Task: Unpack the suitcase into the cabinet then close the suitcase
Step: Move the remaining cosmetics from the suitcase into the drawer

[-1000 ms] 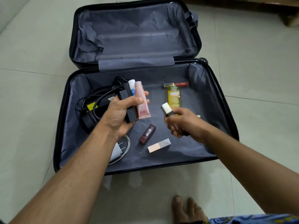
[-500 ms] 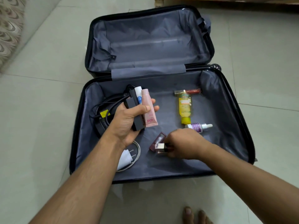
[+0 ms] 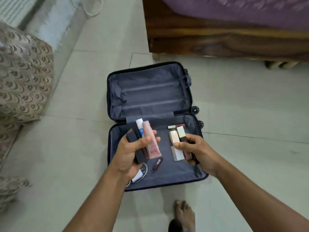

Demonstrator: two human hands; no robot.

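Note:
A black suitcase [image 3: 107,139] with grey lining lies open on the tiled floor. Above its lower half my left hand [image 3: 128,153] grips a bundle: a pink tube [image 3: 151,141], a white and blue tube [image 3: 139,127] and black boxes [image 3: 132,137]. My right hand [image 3: 195,148] holds a few lip-gloss sticks [image 3: 177,136] with cream and gold caps. A dark red lipstick [image 3: 157,163] and a white charger plug with its cable [image 3: 138,175] lie on the lining. A cabinet is not in view.
A wooden bed frame [image 3: 217,39] with a purple cover stands beyond the suitcase at the upper right. Patterned fabric [image 3: 21,77] fills the left edge. My bare foot [image 3: 184,215] is on the floor just in front of the suitcase.
My right hand picked up sticks from the lining and rose with them. Both hands now sit higher, and the view has pulled far back from the suitcase, showing the bed.

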